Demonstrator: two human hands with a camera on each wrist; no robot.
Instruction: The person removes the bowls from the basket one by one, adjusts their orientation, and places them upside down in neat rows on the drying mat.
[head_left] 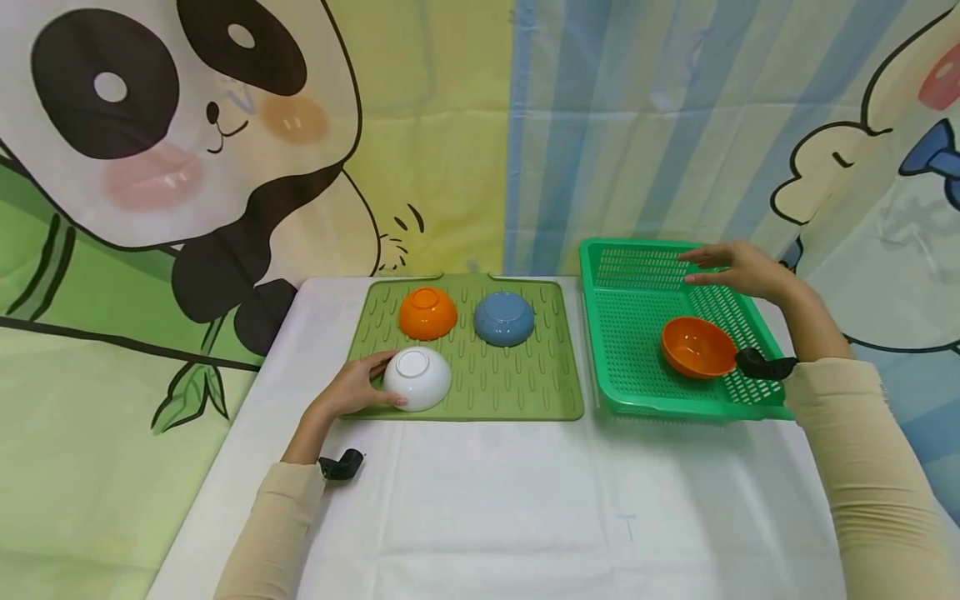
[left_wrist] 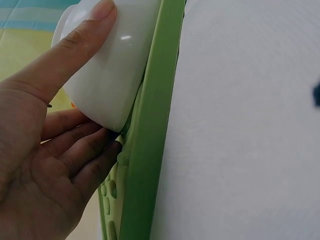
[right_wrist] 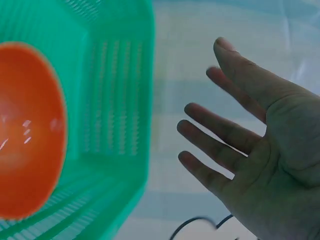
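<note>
On the green ridged mat (head_left: 517, 392), a white bowl (head_left: 417, 380) lies upside down near the front left edge. My left hand (head_left: 358, 386) grips it from the left; in the left wrist view the thumb (left_wrist: 75, 47) presses its side and the other fingers reach low around it by the mat. My right hand (head_left: 738, 269) is held over the back right part of a green basket (head_left: 600, 367), fingers spread and holding nothing. Below that hand, an orange bowl (head_left: 697, 347) sits mouth up inside the basket.
Behind the white bowl, a second orange bowl (head_left: 427, 313) and a blue bowl (head_left: 504, 318) stand upside down on the mat. A white cloth (head_left: 510, 508) covers the table. Printed curtains (head_left: 450, 142) hang right behind the mat and basket.
</note>
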